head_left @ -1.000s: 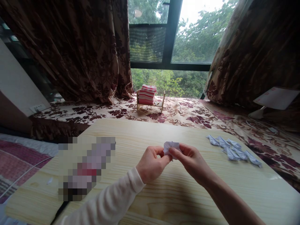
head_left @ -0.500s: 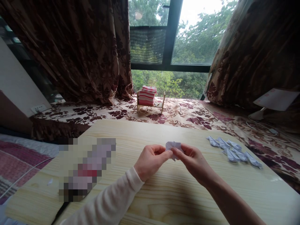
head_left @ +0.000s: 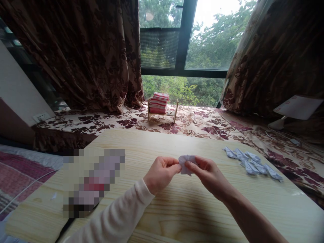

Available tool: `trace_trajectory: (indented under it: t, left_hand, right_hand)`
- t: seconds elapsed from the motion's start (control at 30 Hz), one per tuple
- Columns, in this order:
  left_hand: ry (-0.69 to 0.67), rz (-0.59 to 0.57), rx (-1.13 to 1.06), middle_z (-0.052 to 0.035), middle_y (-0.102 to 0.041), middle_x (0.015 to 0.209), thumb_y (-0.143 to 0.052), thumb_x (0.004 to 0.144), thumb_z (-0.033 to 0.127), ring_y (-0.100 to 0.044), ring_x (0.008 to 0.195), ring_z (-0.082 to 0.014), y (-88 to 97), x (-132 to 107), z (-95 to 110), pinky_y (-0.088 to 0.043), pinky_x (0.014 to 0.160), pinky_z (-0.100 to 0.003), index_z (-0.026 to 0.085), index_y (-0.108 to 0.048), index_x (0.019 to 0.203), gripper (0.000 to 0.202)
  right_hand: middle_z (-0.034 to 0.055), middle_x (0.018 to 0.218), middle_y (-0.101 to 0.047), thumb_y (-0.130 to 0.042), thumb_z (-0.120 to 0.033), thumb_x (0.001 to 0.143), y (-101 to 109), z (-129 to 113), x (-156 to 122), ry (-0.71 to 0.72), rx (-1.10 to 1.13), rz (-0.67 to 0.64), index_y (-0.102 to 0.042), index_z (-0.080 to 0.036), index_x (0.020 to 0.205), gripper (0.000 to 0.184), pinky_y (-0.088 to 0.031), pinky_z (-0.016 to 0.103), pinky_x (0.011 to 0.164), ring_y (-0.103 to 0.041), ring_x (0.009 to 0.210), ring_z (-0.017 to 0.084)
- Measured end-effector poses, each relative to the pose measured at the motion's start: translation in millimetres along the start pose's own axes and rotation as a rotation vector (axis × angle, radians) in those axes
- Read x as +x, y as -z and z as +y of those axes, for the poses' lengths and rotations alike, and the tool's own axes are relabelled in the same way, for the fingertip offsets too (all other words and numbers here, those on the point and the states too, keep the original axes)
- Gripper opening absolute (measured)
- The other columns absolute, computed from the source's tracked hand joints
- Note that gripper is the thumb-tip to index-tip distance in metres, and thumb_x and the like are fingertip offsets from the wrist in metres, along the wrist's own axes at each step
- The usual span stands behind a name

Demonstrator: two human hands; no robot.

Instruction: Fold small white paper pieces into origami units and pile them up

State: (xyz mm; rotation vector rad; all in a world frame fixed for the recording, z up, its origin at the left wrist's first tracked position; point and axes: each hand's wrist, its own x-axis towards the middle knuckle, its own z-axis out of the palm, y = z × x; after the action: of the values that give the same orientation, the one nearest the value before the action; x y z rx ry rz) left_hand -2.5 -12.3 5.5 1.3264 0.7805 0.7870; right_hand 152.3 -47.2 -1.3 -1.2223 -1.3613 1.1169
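Observation:
A small piece of folded white paper (head_left: 186, 164) is held up over the wooden table, between my two hands. My left hand (head_left: 162, 172) pinches its left edge between thumb and fingers. From the other side, my right hand (head_left: 209, 172) grips it with the thumb on the near face and the fingers behind. Creases and a small point show along the paper's top edge; its far side is hidden. On the right part of the table lie several folded white paper shapes with pointed ends (head_left: 251, 162).
The light wooden table (head_left: 141, 145) carries a pixelated object (head_left: 95, 184) with a dark cable at left, and a white scrap (head_left: 53, 196). Behind are a small wooden stand (head_left: 175, 111) with folded pink-striped cloths (head_left: 159, 103) and a white lamp (head_left: 298, 107).
My left thumb has slid left from the paper's middle to its left edge, uncovering more of its face. The right hand keeps its hold nearly in place.

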Motion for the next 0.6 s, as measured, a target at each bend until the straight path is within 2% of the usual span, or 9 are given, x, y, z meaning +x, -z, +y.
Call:
trace_trajectory:
  t: [0.2,0.33,0.43,0.6]
  left_hand:
    - [0.008,0.068,0.091,0.0009,-0.055,0.052,-0.056,0.063,0.021,-0.044,0.055,-0.0099,0.1,1,1,-0.032,0.055,-0.022,0.012,-0.062,0.053,0.014]
    - [0.019,0.076,0.131,0.0006,-0.055,0.052,-0.056,0.063,0.020,-0.045,0.055,-0.0100,-1.8,1,0,-0.032,0.054,-0.022,0.012,-0.064,0.056,0.014]
    - [0.050,0.054,0.092,-0.0022,-0.060,0.056,-0.062,0.064,0.024,-0.050,0.057,-0.0119,-3.9,0,0,-0.036,0.056,-0.023,0.010,-0.067,0.061,0.015]
    - [0.038,0.011,-0.061,-0.0063,-0.065,0.063,-0.069,0.062,0.027,-0.056,0.059,-0.0143,-7.7,1,-4,-0.042,0.060,-0.026,0.008,-0.070,0.070,0.022]
  right_hand:
    - [0.0009,0.066,-0.061,-0.060,-0.052,0.075,6,-3,1,-0.042,-0.056,-0.009,-0.067,-0.015,0.076,0.038,-0.038,0.025,0.057,-0.050,0.062,0.013]
    - [0.0004,0.063,-0.058,-0.058,-0.052,0.077,11,-4,3,0.002,-0.073,0.083,-0.064,-0.015,0.070,0.038,-0.038,0.025,0.056,-0.048,0.061,0.012]
    - [0.0008,0.062,-0.058,-0.061,-0.052,0.073,10,-4,3,0.007,-0.080,0.106,-0.063,-0.015,0.068,0.037,-0.040,0.025,0.055,-0.049,0.059,0.013]
    - [0.0012,0.061,-0.058,-0.060,-0.051,0.074,4,-3,3,0.007,-0.102,0.068,-0.064,-0.015,0.068,0.037,-0.040,0.024,0.053,-0.049,0.058,0.012]
